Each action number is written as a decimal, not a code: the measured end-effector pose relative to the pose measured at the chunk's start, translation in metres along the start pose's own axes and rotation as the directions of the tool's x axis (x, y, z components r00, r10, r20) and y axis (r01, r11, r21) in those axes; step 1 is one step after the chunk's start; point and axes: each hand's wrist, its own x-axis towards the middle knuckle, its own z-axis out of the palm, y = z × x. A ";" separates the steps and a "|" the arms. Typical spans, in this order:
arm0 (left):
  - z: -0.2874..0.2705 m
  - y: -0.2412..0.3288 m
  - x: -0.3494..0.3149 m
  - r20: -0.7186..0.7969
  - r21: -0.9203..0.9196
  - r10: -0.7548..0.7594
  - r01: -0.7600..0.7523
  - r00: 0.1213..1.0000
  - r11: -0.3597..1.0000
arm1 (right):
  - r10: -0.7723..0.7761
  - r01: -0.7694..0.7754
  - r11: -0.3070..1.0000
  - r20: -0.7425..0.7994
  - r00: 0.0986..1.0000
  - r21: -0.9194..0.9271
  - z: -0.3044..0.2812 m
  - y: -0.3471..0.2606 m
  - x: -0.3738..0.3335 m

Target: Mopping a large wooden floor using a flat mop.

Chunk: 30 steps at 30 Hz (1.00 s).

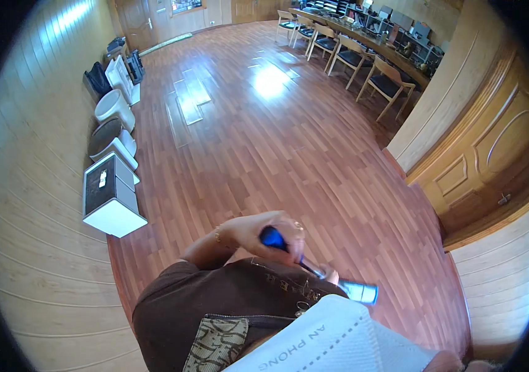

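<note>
My left hand (272, 234) is closed around the dark blue grip of a pole-like tool (313, 268), in front of my chest. A slim shaft runs from the grip down to the right and ends in a shiny, pale blue and silver cylinder (360, 292). What kind of tool it is cannot be made out. Only a small part of my right hand (332, 277) shows, closed at the shaft near the cylinder; the rest is hidden behind my dark brown shirt (215, 297) and a white cloth (332, 338).
Along the left wall stand a white-and-grey cabinet (113, 195), white rounded seat-like pieces (116, 108) and a black bag (97, 79). Wooden chairs (388, 84) line a long desk (363, 40) at the far right. A wooden door (487, 155) is on the right. Wood-plank flooring (258, 161) spreads ahead.
</note>
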 end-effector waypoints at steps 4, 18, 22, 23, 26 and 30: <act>0.008 0.043 -0.004 0.025 0.230 0.110 -0.113 0.994 0.967 | -0.132 0.131 0.991 0.033 0.991 0.041 -0.005 -0.044 0.025; 0.089 0.052 0.005 0.144 0.569 -0.004 -0.080 0.989 0.818 | -0.554 0.499 0.789 0.063 0.830 0.358 -0.006 -0.095 0.072; 0.101 0.060 0.021 0.193 0.602 -0.033 -0.092 0.981 0.793 | -0.501 0.432 0.774 0.030 0.865 0.464 0.031 -0.065 0.076; 0.095 0.053 0.019 0.228 0.585 -0.043 -0.102 0.973 0.805 | -0.516 0.486 0.810 0.004 0.857 0.329 0.025 -0.063 0.071; 0.107 0.073 0.011 0.188 0.588 -0.027 -0.090 0.982 0.804 | -0.454 0.433 0.885 0.103 0.885 0.172 0.011 -0.088 0.049; 0.077 0.079 0.021 0.321 0.516 0.011 -0.184 0.947 0.837 | -0.366 0.356 0.913 0.016 0.930 0.201 -0.017 -0.096 0.027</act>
